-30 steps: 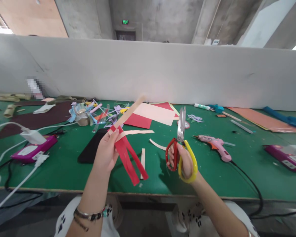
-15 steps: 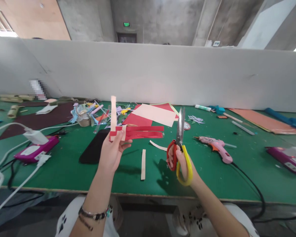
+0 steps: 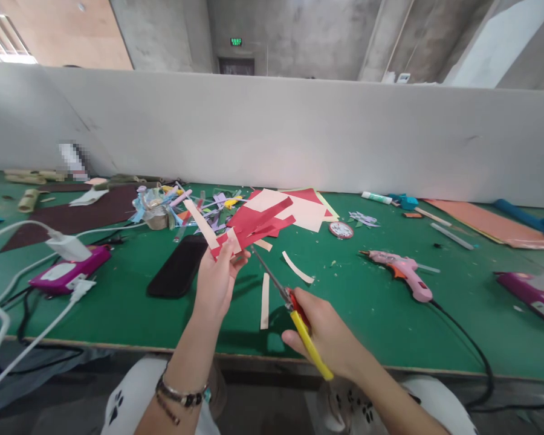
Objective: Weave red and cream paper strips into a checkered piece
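Observation:
Pinched in my left hand (image 3: 218,279) are woven paper strips (image 3: 258,225), red ones pointing up to the right and a pale pink one sticking up to the left. My right hand (image 3: 324,326) grips scissors (image 3: 304,335) with one red and one yellow handle. Their blades point up and left, with the tips close to the lower side of the woven strips. Whether the tips touch the paper I cannot tell. Below lie a straight pale strip (image 3: 265,301) and a curved pale strip (image 3: 298,267) on the green table.
A black phone (image 3: 176,267) lies left of my left hand. The pink glue gun (image 3: 401,270) trails a cable on the right. Red and pink paper sheets (image 3: 294,208), a cup of scraps (image 3: 155,217) and a round badge (image 3: 341,229) sit farther back. Purple power strips (image 3: 70,269) flank both sides.
The scissors have swung from upright to pointing left, and my right hand has moved toward the paper strips. My left hand has tilted the strips, raising their red ends.

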Motion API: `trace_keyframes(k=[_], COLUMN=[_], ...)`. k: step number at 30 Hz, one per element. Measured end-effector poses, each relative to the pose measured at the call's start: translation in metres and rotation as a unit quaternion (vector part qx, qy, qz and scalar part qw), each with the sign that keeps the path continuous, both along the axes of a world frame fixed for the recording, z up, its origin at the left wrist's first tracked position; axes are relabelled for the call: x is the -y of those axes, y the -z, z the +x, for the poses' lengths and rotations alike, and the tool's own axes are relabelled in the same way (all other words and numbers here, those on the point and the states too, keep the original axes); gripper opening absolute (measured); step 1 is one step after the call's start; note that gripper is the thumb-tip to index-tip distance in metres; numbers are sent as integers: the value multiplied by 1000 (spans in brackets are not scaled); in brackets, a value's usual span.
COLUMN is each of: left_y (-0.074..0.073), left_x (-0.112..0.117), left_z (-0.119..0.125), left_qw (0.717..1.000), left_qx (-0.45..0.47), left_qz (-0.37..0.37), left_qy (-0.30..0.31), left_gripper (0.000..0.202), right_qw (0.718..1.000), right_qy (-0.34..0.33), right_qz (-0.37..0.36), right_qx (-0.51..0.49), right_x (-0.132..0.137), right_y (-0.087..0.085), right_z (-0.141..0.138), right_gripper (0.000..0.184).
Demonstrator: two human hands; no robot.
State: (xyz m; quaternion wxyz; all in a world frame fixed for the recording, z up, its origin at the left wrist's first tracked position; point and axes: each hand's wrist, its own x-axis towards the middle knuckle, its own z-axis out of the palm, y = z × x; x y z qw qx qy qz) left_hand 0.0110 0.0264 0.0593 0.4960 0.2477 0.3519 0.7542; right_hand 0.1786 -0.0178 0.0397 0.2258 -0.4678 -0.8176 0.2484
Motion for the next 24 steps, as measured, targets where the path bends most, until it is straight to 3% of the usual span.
trace_keyframes(k=[5, 9, 16, 24], left_y=[-6, -10, -13, -7], left_x=[7, 11, 14, 11], left_z=[6, 9, 14, 14], left_qw=[995, 987, 985, 990], left_qx=[74, 125, 130, 120], left_qz=[-47, -56, -61, -21], left_qy=[38, 87, 96, 64], left_gripper=[17, 11, 10, 19], right_qw=[999, 991, 965, 965], right_qy=[31, 55, 89, 94], right_qz=[26, 113, 230, 222], right_qx=[35, 43, 89, 101], right_x=[0, -1, -2, -2], right_y=[2, 6, 10, 10], right_z=[-2, 0, 3, 2], right_gripper=[36, 33, 34, 34])
